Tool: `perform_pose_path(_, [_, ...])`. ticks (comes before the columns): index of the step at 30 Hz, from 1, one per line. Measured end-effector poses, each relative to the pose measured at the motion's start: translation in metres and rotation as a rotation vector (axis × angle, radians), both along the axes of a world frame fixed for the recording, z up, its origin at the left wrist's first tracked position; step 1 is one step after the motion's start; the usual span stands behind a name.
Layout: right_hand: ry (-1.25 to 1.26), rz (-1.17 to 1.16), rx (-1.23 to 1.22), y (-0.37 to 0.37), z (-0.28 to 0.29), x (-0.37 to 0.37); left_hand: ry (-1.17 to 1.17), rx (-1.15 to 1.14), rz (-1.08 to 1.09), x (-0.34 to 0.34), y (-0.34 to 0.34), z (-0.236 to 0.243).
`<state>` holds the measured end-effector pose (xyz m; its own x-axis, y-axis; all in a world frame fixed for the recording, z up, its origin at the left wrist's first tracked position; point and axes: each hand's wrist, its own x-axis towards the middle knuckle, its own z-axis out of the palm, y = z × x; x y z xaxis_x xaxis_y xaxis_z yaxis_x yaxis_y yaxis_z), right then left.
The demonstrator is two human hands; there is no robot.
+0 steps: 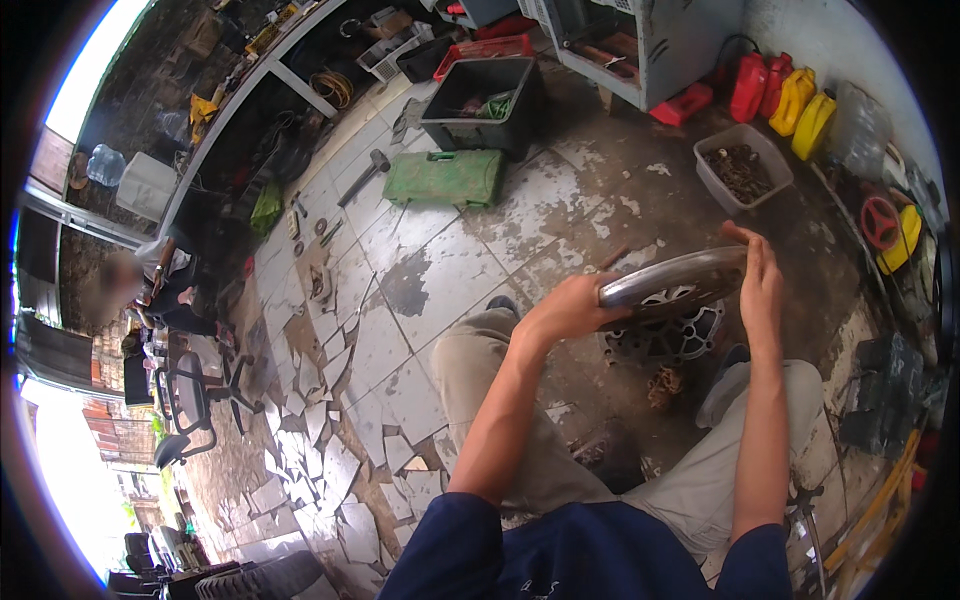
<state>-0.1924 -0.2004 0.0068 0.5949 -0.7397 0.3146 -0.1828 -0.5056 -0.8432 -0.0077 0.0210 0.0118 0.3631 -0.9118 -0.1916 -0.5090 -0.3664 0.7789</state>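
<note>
A: Position of the round metal piece [668, 274]?
B: Raised between the two hands, ahead of the wearer's bent knees, lying aslant, bright rim uppermost.
A: State of the hands?
B: Left hand [562, 310] curled round its left edge. Right hand [762, 285] pressed to its right edge, fingers fairly straight. Both occupied by that one piece.
A: Directly below?
B: A dark metal part with cut-outs [700, 332], on the floor. The round piece overlaps it in this view; whether the two touch, I cannot tell.
A: Surroundings?
B: Beyond the hands, a clear tub [735, 203] of small brown parts. Farther left, a green case [443, 178], a hammer [364, 178] just beside it, and a black crate [468, 135] behind. Floor tiles [450, 270] worn, broken at lower left. Another person [178, 262] at far left, near an office chair [188, 380].
</note>
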Motion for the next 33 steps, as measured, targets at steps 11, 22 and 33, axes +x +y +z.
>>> perform_pose_path(11, [0.093,-0.072,0.176,-0.008,-0.001,-0.003,0.086,-0.110,0.221,-0.011,-0.003,-0.021])
perform_pose_path(22, [0.169,-0.106,0.064,-0.006,-0.003,-0.007,0.047,-0.149,0.252,-0.019,0.000,-0.022])
perform_pose_path(33, [0.164,-0.096,-0.020,-0.007,-0.008,-0.003,-0.335,-0.440,0.254,-0.037,-0.002,-0.021])
